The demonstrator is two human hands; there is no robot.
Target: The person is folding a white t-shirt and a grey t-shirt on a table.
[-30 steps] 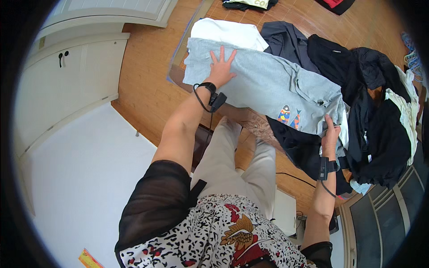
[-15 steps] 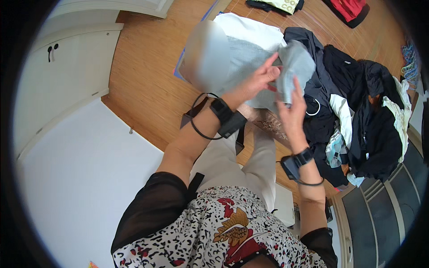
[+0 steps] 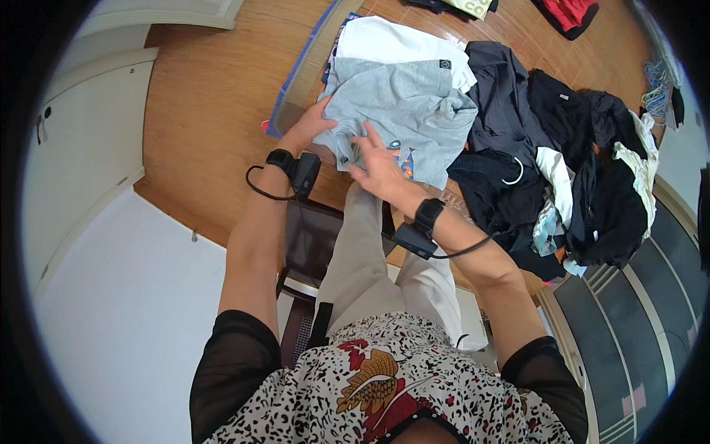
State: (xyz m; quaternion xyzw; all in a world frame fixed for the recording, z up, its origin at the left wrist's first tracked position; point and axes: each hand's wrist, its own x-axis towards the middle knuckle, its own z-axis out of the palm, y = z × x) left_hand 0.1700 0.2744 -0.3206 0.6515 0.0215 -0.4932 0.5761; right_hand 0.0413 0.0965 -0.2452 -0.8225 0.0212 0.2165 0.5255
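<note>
A light grey T-shirt [image 3: 399,92] with a small colourful print and a dark label lies spread and wrinkled in front of me, over a white garment [image 3: 399,41]. My left hand [image 3: 312,127] is at its left edge, fingers and thumb closed on the cloth, the fingertips partly hidden. Close by on the right, my right hand [image 3: 381,166] rests on the lower part of the shirt with fingers apart, beside the print. Both wrists carry black straps with small boxes and cables.
Heaped dark clothes [image 3: 592,177], with a few white pieces, lie to the right. A dark grey garment [image 3: 499,96] touches the T-shirt's right side. Farther off is a red and black item [image 3: 568,15]. A brown chair [image 3: 314,240] stands by my legs; a white cabinet [image 3: 96,133] is at the left.
Both hands have moved left, from the shirt's right part to its lower left. The pale, blurred left part of the cloth now lies flatter, and the print and label show.
</note>
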